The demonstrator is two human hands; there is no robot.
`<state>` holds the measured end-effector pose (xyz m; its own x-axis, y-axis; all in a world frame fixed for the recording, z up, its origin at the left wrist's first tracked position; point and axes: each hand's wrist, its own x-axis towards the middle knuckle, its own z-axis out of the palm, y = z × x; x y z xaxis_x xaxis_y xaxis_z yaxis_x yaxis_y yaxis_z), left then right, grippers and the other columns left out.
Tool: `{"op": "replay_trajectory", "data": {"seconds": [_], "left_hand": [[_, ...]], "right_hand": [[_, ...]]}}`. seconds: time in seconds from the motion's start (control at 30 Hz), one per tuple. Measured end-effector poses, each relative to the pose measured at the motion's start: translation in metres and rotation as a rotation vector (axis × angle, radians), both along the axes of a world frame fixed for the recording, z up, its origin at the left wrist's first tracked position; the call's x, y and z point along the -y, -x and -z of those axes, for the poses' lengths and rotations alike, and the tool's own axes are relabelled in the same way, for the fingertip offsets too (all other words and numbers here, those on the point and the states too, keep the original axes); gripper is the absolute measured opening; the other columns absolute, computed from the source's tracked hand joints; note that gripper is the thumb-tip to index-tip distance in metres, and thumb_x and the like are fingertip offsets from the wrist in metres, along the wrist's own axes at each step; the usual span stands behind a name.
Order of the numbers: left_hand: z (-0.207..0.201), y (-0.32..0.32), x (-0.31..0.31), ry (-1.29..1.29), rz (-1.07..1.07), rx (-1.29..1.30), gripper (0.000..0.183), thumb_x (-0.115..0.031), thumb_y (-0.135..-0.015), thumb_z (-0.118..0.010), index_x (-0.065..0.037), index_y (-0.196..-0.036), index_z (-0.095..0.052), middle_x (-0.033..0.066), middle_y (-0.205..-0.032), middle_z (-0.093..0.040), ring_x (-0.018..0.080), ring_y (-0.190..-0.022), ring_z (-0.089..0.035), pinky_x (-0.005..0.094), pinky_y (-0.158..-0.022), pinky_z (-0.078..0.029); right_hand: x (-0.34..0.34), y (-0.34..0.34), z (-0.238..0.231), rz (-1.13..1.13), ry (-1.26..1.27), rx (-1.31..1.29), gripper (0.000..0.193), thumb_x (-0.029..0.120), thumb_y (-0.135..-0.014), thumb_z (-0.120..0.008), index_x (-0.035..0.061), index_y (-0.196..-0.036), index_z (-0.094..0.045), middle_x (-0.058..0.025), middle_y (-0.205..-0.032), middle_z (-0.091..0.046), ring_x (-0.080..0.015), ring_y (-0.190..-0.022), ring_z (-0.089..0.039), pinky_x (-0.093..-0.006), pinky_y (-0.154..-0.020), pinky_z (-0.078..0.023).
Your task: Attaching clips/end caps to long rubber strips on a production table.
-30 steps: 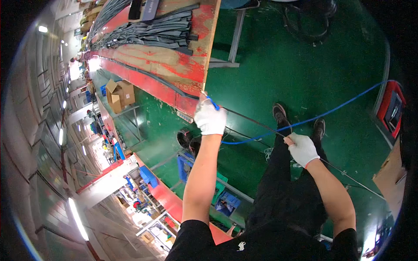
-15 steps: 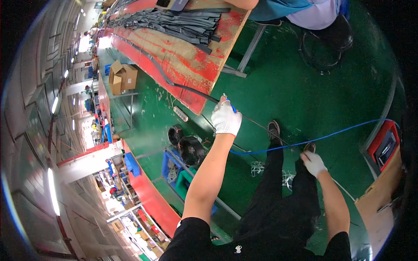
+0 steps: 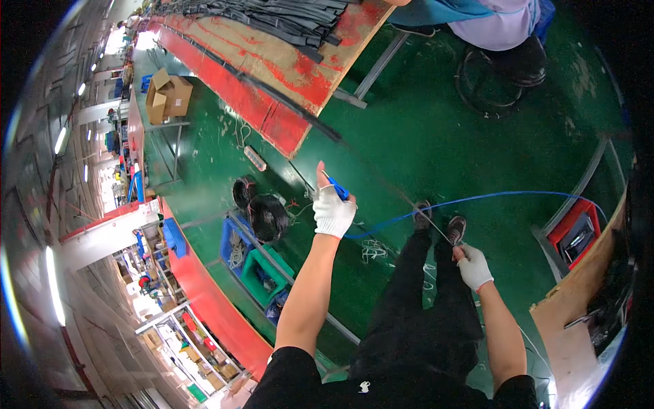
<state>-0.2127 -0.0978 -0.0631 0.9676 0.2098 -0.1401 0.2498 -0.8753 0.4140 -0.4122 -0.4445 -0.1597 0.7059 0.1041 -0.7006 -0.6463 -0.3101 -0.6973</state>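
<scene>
Hands apart, L hand (image 3: 334, 206) grips blue tool (image 3: 338, 189), R hand (image 3: 474, 269) pinches thin cord (image 3: 434, 225), which runs 10–11 o'clock toward black strip (image 3: 293, 105) over table (image 3: 274, 129) and may snag b/c blue hose (image 3: 477, 196) crosses its line.

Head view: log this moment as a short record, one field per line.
Left hand: gloved, holding a small blue tool
Right hand: gloved, pinching a thin cord
Table: worn red top, bearing dark strips
Blue hose: running from near the left hand toward a red bin
Other person: partly visible at the top edge
</scene>
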Motion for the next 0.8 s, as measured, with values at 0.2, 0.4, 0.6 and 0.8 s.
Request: {"op": "replay_trajectory", "data": {"seconds": [0.2, 0.4, 0.6, 0.8], "left_hand": [[0.041, 0.017, -0.034, 0.397, 0.086, 0.202, 0.086, -0.008, -0.099, -0.071, -0.007, -0.169, -0.021, 0.0100, -0.126, -0.064, 0.0166, -0.092, -0.061, 0.0321, -0.085, -0.055], [0.045, -0.011, -0.005, 0.143, 0.030, 0.040, 0.083, -0.008, -0.098, -0.067, -0.007, -0.168, -0.022, 0.0134, -0.111, -0.070, 0.0269, -0.087, -0.068, 0.0378, -0.079, -0.056], [0.031, -0.026, -0.004, -0.211, 0.054, -0.080, 0.101, -0.007, -0.083, -0.072, 0.000, -0.167, -0.016, 0.0176, -0.101, -0.067, 0.0342, -0.086, -0.070, 0.0452, -0.076, -0.057], [0.028, -0.035, -0.001, -0.263, 0.063, -0.124, 0.104, -0.010, -0.081, -0.074, 0.004, -0.166, -0.015, 0.0170, -0.095, -0.068, 0.0352, -0.084, -0.070, 0.0465, -0.076, -0.057]], "right_hand": [[-0.007, -0.012, -0.010, 0.017, -0.024, -0.054, 0.035, 0.028, -0.108, -0.059, -0.0019, -0.092, -0.068, -0.0174, -0.081, -0.067, -0.0269, -0.076, -0.064, -0.0400, -0.073, -0.050], [-0.021, -0.014, -0.008, -0.055, 0.014, -0.117, 0.041, 0.035, -0.108, -0.058, -0.0013, -0.092, -0.068, -0.0174, -0.082, -0.068, -0.0279, -0.079, -0.065, -0.0409, -0.076, -0.050], [-0.024, -0.013, -0.007, -0.046, 0.026, -0.086, 0.040, 0.035, -0.108, -0.059, -0.0002, -0.091, -0.068, -0.0150, -0.076, -0.066, -0.0279, -0.074, -0.063, -0.0411, -0.072, -0.049], [-0.025, -0.017, -0.010, -0.020, 0.007, -0.115, 0.038, 0.033, -0.108, -0.060, 0.0011, -0.088, -0.069, -0.0135, -0.074, -0.065, -0.0253, -0.071, -0.062, -0.0393, -0.070, -0.049]]}}
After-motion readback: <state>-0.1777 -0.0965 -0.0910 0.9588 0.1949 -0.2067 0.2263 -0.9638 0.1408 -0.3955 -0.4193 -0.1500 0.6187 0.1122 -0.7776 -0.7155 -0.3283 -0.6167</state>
